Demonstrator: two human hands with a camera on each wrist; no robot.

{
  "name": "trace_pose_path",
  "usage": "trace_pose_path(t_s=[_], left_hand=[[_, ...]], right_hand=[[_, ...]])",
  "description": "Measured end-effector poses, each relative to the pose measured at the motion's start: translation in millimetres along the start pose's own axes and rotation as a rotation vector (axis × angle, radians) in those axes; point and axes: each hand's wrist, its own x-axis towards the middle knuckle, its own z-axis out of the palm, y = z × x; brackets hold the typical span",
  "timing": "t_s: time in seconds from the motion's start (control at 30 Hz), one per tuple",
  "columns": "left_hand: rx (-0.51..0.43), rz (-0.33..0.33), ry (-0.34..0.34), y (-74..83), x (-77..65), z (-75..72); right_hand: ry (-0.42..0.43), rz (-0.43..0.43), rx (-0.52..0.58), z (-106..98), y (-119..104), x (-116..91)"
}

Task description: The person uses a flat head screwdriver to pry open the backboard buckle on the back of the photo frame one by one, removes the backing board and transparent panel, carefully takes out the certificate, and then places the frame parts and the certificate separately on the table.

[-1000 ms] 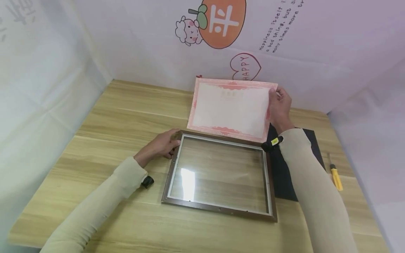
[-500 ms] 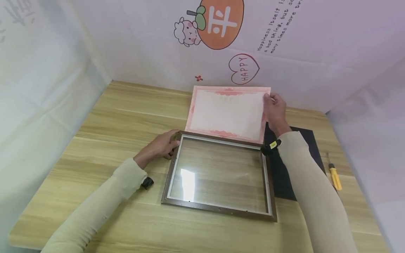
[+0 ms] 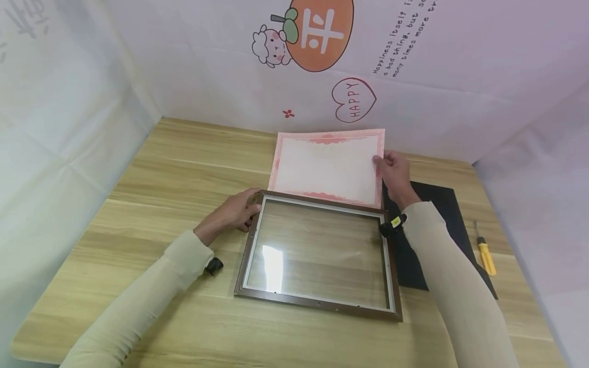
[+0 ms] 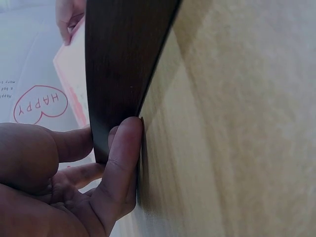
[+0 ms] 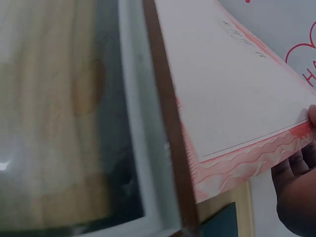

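A brown picture frame (image 3: 319, 305) with a pale inner lip and a glass pane (image 3: 322, 250) lies flat on the wooden table. My left hand (image 3: 234, 208) holds its far left corner; in the left wrist view the thumb and fingers (image 4: 123, 163) pinch the frame's dark side. Behind the far rail is a certificate sheet (image 3: 326, 166) with a pink patterned border, its near edge right at the rail. My right hand (image 3: 394, 173) pinches the sheet's right edge between thumb and fingers, the paper tilted up.
A black backing board (image 3: 414, 260) lies right of the frame, partly under the right forearm. Farther right is a screwdriver (image 3: 486, 257) with a yellow handle. A printed white cloth (image 3: 207, 66) hangs behind the table (image 3: 138, 245).
My right hand has come down and slightly left with the certificate, whose far edge is now lower and no longer covers the printed heart. The left hand and the frame stay put.
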Motion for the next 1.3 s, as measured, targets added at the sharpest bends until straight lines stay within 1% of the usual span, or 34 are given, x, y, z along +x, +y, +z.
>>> trace_pose_path(t_s=[0.07,0.13,0.23,0.27,0.33,0.4,0.53,0.7,0.9,0.93,1.03,1.17,1.3], left_hand=[[-0.004,-0.002,0.000,-0.1,0.3,0.0],[-0.009,-0.010,0.000,0.2,0.6,0.2],[-0.009,-0.019,0.000,0.8,0.7,0.0],[-0.010,-0.023,0.001,0.7,0.7,-0.2],[-0.010,-0.031,0.004,1.3,0.3,-0.5],[-0.010,-0.039,0.010,1.8,-0.4,-0.7],[-0.011,-0.044,0.008,1.6,-2.3,-0.3],[-0.017,-0.038,-0.002,0.7,-3.2,2.0],[-0.001,-0.024,0.005,0.2,-2.3,3.1],[0.001,-0.023,0.005,0.1,-2.3,3.1],[0.002,-0.018,0.004,-0.4,-2.4,2.9],[-0.012,-0.018,0.002,-0.6,-2.2,2.9],[-0.015,-0.023,0.004,-0.4,-1.9,3.0]], right_hand=[[-0.047,0.032,-0.038,-1,3,-3],[-0.106,0.070,-0.099,-4,6,-7],[-0.186,0.097,-0.189,-9,9,-12],[-0.205,0.102,-0.208,-10,10,-13],[-0.216,0.102,-0.232,-12,12,-14],[-0.204,0.094,-0.234,-13,16,-14],[-0.152,0.079,-0.255,-11,24,-11],[-0.093,0.066,-0.351,-8,32,-9],[-0.021,0.033,-0.418,-4,32,-9],[-0.017,0.025,-0.430,-4,31,-9],[-0.014,0.008,-0.517,-2,28,-9],[-0.023,0.030,-0.629,-3,22,-10],[-0.030,0.054,-0.657,-4,21,-10]])
